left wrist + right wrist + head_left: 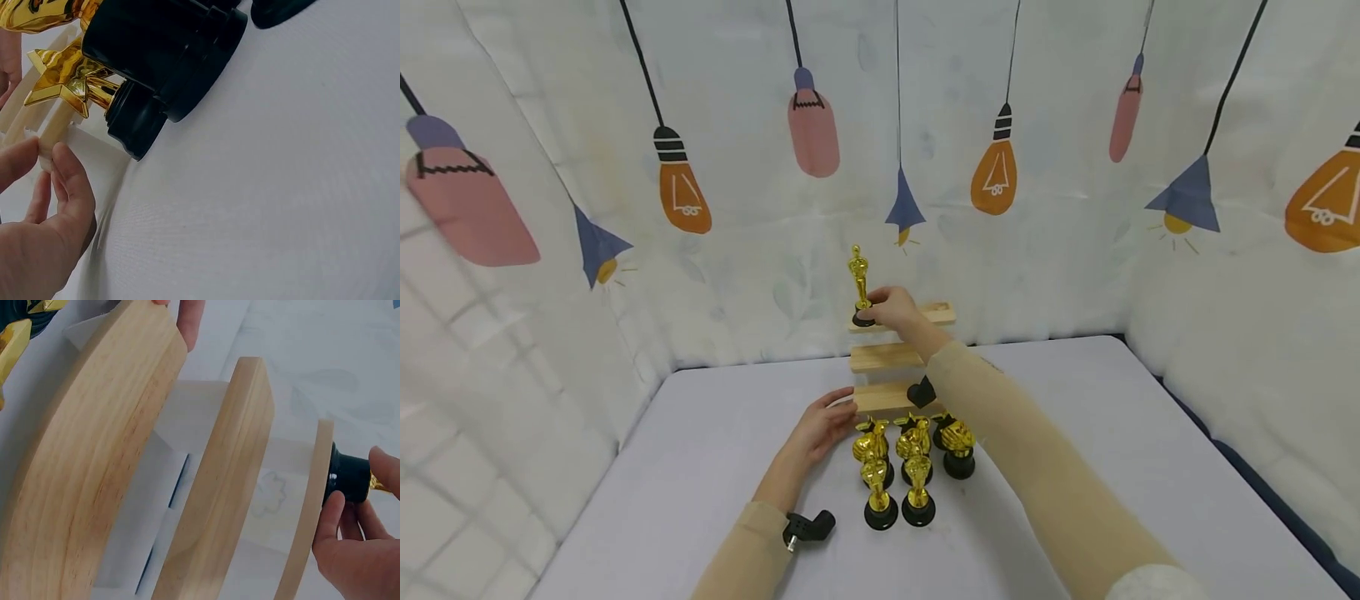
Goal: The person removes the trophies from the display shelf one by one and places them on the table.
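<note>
My right hand holds a gold statuette trophy low down, by its black base. The trophy stands upright at the left end of the top step of a three-step wooden display stand. In the right wrist view the black base sits against the top step, with thumb and fingers around it. My left hand pinches the left end of the bottom step between thumb and fingers. Several gold trophies with black bases stand on the table just in front of the stand.
The trophies in front include statuettes, star-topped ones and rounder gold ones. A white-covered table bears everything. Behind the stand hangs a pale cloth backdrop printed with lamps. Each wrist wears a black camera mount.
</note>
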A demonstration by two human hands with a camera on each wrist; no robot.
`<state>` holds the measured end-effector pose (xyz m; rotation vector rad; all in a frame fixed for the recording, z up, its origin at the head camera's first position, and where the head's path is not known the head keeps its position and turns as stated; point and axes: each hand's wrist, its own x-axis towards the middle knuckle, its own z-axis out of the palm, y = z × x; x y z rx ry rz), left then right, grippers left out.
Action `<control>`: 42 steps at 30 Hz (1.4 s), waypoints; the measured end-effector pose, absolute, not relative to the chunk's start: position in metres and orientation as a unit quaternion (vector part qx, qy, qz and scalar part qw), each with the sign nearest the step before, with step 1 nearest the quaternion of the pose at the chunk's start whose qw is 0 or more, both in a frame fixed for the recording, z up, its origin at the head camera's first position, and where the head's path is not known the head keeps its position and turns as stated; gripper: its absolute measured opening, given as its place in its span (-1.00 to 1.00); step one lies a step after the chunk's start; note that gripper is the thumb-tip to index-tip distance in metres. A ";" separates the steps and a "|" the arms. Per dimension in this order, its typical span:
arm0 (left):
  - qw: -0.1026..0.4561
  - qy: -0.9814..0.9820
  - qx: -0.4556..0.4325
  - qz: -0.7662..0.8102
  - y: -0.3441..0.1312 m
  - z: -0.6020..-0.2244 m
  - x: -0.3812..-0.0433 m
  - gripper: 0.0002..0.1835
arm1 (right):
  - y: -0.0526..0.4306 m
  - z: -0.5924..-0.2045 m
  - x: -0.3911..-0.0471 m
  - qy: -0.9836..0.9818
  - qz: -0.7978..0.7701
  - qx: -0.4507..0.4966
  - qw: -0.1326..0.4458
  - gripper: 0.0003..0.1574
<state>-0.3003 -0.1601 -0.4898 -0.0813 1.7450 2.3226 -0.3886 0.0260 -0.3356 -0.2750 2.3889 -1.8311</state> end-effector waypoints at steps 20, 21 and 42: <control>0.122 0.582 -0.022 0.803 -0.159 -0.490 -0.298 -0.44 | 0.023 -0.341 -0.386 0.805 -0.589 -0.061 0.037 -0.50; 0.122 0.583 -0.023 0.803 -0.159 -0.490 -0.298 -0.44 | 0.024 -0.340 -0.385 0.804 -0.590 -0.064 0.038 -0.50; 0.118 0.591 -0.022 0.797 -0.160 -0.491 -0.300 -0.46 | 0.030 -0.323 -0.377 0.788 -0.607 -0.086 0.051 -0.48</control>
